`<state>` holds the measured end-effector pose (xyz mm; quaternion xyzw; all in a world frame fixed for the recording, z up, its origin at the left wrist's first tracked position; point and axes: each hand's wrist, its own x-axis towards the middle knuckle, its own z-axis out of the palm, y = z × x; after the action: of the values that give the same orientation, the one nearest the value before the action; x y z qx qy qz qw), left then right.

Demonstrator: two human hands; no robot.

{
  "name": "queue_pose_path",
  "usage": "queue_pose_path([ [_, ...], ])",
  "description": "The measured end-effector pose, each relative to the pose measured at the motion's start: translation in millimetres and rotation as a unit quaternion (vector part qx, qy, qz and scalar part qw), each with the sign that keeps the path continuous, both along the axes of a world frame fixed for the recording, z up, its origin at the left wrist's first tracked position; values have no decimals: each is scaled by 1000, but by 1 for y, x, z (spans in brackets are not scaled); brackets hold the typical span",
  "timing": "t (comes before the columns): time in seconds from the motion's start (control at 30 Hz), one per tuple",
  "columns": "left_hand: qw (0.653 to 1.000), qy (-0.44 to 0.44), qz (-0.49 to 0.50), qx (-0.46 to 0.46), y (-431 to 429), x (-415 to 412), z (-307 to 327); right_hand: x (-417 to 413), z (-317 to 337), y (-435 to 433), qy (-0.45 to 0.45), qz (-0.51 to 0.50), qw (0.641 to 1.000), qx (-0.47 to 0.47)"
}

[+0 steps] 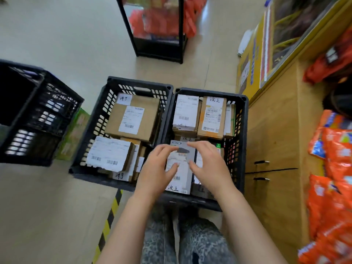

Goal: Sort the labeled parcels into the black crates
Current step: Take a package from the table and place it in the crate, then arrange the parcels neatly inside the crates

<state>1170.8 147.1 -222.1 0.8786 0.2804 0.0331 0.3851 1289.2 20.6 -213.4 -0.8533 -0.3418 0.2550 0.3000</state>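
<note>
Two black crates stand side by side on the floor in front of me. The left crate [91, 130] holds brown labelled boxes, among them a large box [133, 117] and a white-labelled parcel [109, 153]. The right crate [242, 134] holds upright labelled boxes [211, 117] at its far end and a grey labelled parcel [181, 168] near me. My left hand [158, 168] and my right hand [207, 166] hover over the grey parcel on either side, fingers spread and relaxed, holding nothing.
A third black crate [28, 115] stands to the left, with a green box [74, 134] beside it. A wooden cabinet [272, 149] with orange snack bags [333, 168] lines the right. A black display stand [152, 25] is ahead. Yellow-black tape [110, 212] marks the floor.
</note>
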Motion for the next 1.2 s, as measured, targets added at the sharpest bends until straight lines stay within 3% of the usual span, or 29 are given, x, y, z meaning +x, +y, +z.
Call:
queue_pose_path([
  [0.33, 971, -85, 178, 134, 52, -155, 137, -109, 134, 110, -94, 219, 967, 90],
  [0.63, 915, -38, 353, 189, 69, -403, 194, -325, 195, 187, -74, 402, 902, 137],
  [0.9, 840, -11, 489, 235, 55, -595, 232, -528, 220, 226, -66, 539, 815, 200],
  [1.2, 757, 7, 609, 236, 45, -722, 232, -678, 230, 269, -42, 654, 723, 218],
])
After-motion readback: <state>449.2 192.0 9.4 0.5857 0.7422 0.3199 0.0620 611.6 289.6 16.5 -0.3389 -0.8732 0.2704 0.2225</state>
